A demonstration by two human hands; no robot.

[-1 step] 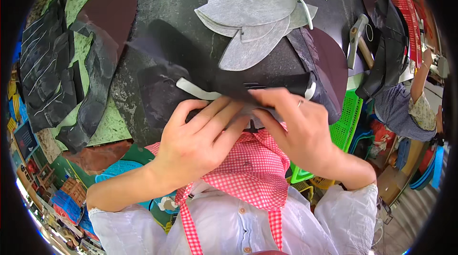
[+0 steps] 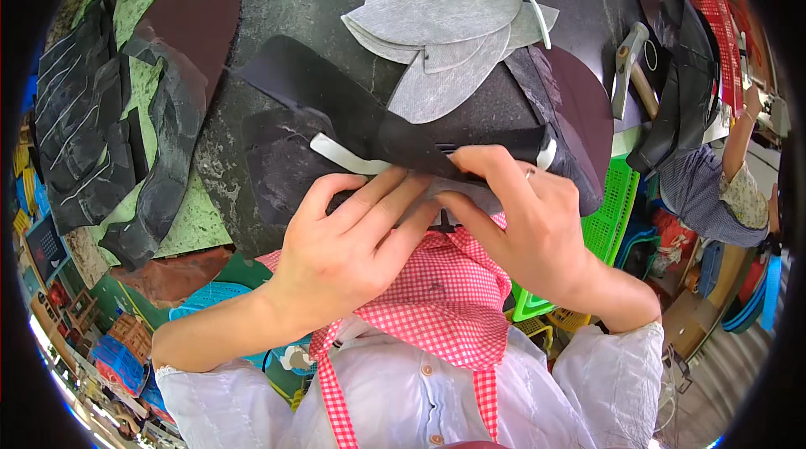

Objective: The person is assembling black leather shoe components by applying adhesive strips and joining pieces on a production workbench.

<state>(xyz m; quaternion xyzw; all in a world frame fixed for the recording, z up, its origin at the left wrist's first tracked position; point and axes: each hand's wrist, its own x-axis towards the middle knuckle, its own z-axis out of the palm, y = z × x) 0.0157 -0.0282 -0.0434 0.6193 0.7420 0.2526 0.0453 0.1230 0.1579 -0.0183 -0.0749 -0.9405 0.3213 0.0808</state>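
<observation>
At the near edge of the dark worktop, my left hand (image 2: 348, 247) presses its fingers together on a long black sheet piece (image 2: 323, 92). My right hand (image 2: 537, 226) pinches the near end of that piece between thumb and forefinger. Its far end stands up and slants toward the back left. Beneath it lies another black piece (image 2: 281, 163), with a white strip (image 2: 336, 151) curving along its side. The fingertips cover where the pieces meet.
Grey leaf-shaped pieces (image 2: 437, 16) are stacked at the back middle. Maroon pieces (image 2: 206, 16) and black pieces (image 2: 84, 130) lie left. A hammer (image 2: 623, 71) rests right. Green baskets (image 2: 609, 214) stand below the right edge. A co-worker's arm (image 2: 739, 138) shows far right.
The black piece's raised far end has shifted slightly and shows sharper now. My right fingers have moved a little to the right along its near end; my left hand stays put.
</observation>
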